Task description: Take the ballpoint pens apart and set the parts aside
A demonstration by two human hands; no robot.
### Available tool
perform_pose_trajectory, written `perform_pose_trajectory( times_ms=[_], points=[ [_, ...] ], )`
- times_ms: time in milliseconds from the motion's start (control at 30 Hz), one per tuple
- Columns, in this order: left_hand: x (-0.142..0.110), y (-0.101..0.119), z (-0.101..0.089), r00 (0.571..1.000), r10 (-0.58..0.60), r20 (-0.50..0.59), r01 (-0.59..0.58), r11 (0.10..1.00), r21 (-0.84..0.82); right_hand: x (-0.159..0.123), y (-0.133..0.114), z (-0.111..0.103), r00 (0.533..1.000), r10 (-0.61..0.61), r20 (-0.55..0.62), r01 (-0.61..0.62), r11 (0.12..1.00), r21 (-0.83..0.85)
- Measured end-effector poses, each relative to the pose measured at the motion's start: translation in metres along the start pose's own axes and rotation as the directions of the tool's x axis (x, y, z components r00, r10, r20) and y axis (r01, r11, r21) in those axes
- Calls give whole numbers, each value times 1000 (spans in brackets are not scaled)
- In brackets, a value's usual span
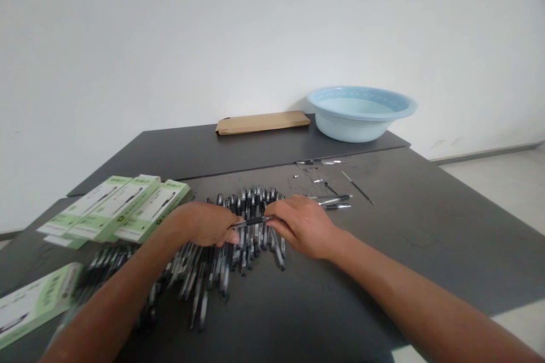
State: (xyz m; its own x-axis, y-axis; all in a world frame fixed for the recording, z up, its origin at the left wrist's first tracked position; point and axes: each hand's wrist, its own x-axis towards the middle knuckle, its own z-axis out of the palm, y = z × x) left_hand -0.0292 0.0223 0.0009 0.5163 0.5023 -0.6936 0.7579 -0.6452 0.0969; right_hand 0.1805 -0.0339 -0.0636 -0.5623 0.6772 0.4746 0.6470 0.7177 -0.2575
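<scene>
My left hand (204, 224) and my right hand (304, 224) hold one black pen (252, 221) between them, level, just above a big heap of black pens (238, 238) spread on the dark table (426, 221). The left hand pinches the pen's left end and the right hand pinches its right end. Loose pen parts (336, 199), with refills and springs among them, lie just beyond my right hand.
Three green and white pen boxes (117, 207) lie at the left, and another box (29, 303) at the near left edge. A light blue basin (361, 112) and a brown envelope (263, 122) sit at the table's far end by the white wall.
</scene>
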Motion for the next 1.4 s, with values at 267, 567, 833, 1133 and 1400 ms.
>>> perform_pose_trajectory(
  times_ms=[267, 567, 833, 1133, 1400],
  points=[
    [-1, 4, -1, 1000, -29, 8, 29, 999, 37, 1, -2, -3, 1000, -19, 16, 20, 999, -42],
    [-2, 2, -1, 1000, -2, 8, 2, 1000, 5, 1, 0, 0, 1000, -14, -11, 14, 1000, -25],
    [-1, 3, 0, 1000, 3, 13, -3, 999, 33, -1, -1, -1, 998, -60, 4, 60, 996, -62],
    [-4, 4, 0, 1000, 5, 2, -5, 1000, 20, 1, -1, 3, 999, -18, -27, 15, 993, -119],
    [-3, 2, 0, 1000, 10, 14, -10, 1000, 10, -1, -2, 2, 998, -45, -41, 43, 998, -54]
  ],
)
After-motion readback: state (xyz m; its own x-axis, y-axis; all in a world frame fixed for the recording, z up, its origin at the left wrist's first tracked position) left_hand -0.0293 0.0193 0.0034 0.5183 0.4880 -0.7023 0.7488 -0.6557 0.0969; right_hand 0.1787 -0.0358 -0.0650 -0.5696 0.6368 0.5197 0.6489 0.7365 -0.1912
